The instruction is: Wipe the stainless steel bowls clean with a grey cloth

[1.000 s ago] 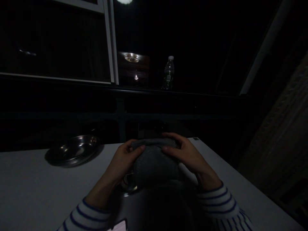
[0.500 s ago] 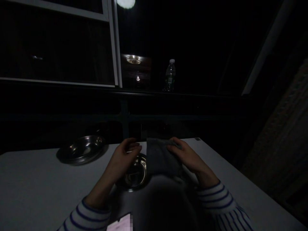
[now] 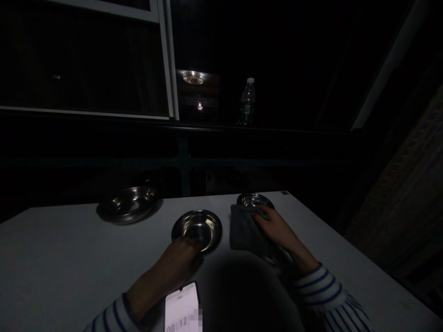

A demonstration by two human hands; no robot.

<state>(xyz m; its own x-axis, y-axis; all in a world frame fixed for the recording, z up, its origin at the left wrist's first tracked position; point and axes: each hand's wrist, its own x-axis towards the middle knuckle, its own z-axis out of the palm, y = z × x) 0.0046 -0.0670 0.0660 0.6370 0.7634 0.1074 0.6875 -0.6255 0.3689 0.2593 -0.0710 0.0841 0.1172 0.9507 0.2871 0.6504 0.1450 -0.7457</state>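
Observation:
A shallow shiny metal bowl (image 3: 207, 221) sits on the white table in the middle. My left hand (image 3: 182, 258) is at its near rim, fingers over the edge and thumb outside, closed on it; the fingertips are dim and slightly blurred. To the right, my right hand (image 3: 275, 226) pinches a dark grey cloth (image 3: 244, 230), which hangs down toward the tabletop. Behind the cloth stands a second metal bowl (image 3: 254, 199), its near side hidden by cloth and hand.
Stacked metal dishes (image 3: 126, 207) stand at the back left of the white table (image 3: 62, 258). A lit phone (image 3: 182, 306) showing a timer lies near the front. Beyond the table, a plastic bottle (image 3: 247, 103) stands on the dark window ledge. The room is dim.
My left hand has come down and toward me onto the middle bowl's near rim. My right hand has shifted slightly right with the cloth, and the bowl behind it now shows.

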